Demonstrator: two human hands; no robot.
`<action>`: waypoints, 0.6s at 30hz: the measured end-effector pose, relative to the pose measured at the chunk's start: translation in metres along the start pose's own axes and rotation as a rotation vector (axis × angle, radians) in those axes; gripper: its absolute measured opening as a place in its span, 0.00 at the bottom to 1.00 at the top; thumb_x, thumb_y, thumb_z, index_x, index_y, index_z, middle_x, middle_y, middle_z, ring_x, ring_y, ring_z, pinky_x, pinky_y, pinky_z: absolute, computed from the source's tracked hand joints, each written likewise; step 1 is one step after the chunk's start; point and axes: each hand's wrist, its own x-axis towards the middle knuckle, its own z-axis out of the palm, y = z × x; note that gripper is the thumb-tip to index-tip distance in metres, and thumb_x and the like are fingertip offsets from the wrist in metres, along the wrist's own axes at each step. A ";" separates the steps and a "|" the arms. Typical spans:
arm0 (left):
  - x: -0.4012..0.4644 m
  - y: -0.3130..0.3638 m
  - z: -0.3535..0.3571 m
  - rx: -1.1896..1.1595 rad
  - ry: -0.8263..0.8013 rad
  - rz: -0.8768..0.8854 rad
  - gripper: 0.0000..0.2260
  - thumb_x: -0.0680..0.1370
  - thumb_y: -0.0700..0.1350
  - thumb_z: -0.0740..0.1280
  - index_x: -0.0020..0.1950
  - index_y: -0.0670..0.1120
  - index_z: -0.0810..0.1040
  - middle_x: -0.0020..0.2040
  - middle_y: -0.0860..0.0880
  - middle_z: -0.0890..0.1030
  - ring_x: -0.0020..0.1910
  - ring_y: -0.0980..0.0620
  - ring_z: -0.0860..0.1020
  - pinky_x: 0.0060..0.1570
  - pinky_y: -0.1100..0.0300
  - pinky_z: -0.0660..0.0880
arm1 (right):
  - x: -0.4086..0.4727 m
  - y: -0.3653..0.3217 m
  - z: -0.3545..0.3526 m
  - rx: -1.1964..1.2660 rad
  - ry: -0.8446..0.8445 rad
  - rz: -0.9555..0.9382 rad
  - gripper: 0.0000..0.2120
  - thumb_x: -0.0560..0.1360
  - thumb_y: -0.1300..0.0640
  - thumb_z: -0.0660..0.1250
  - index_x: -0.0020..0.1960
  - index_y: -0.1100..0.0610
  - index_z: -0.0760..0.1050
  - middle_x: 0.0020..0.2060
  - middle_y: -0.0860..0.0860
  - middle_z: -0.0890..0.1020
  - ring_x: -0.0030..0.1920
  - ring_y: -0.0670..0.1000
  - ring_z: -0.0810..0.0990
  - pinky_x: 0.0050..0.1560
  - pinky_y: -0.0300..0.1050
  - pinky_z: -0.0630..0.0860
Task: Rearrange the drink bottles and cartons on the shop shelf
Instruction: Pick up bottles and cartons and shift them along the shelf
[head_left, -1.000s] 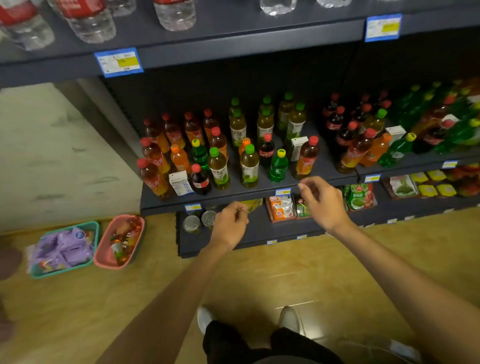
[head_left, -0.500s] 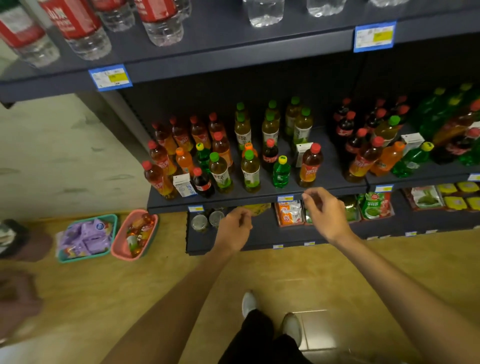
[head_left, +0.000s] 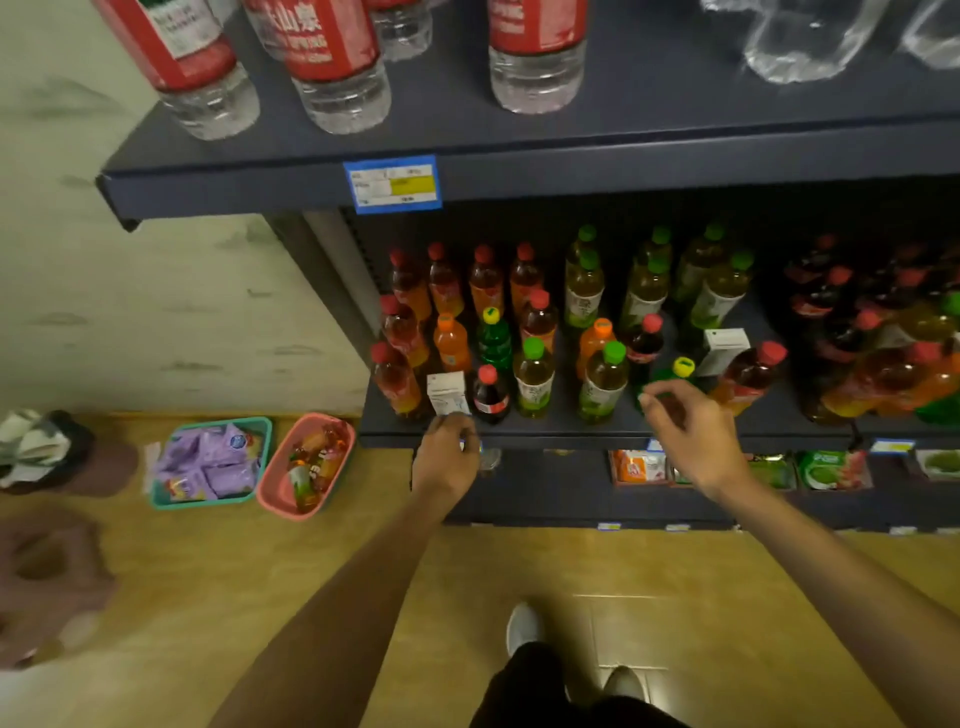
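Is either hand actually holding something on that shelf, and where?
The left hand pinches the small white carton at its bottom edge. The right hand holds nothing, beside the green bottle.

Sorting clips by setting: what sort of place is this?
Most likely a small shop: dark metal shelving with a blue-and-yellow price tag, rows of plastic drink bottles, and packaged snacks below.

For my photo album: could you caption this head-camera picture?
Left hand reaches the small white carton at the shelf edge; right hand nears a yellow-capped green bottle.
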 end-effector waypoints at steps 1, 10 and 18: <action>0.011 -0.001 -0.006 -0.006 -0.008 0.000 0.08 0.78 0.41 0.61 0.55 0.44 0.77 0.57 0.43 0.76 0.53 0.41 0.76 0.50 0.50 0.74 | 0.005 -0.008 0.005 0.002 -0.001 -0.004 0.08 0.77 0.52 0.65 0.51 0.56 0.77 0.29 0.55 0.78 0.31 0.55 0.77 0.33 0.49 0.72; 0.084 0.024 -0.014 0.118 -0.110 0.117 0.21 0.79 0.46 0.63 0.71 0.51 0.64 0.68 0.45 0.69 0.63 0.41 0.72 0.56 0.49 0.72 | 0.012 -0.030 0.010 -0.105 0.039 0.047 0.06 0.77 0.53 0.65 0.50 0.55 0.77 0.27 0.53 0.77 0.30 0.54 0.77 0.32 0.46 0.70; 0.111 0.025 0.011 0.270 -0.259 0.099 0.19 0.79 0.49 0.64 0.69 0.50 0.67 0.64 0.41 0.72 0.60 0.39 0.74 0.53 0.48 0.73 | -0.001 -0.006 -0.026 -0.209 0.126 0.153 0.08 0.77 0.54 0.66 0.50 0.58 0.78 0.31 0.51 0.80 0.34 0.53 0.79 0.38 0.49 0.74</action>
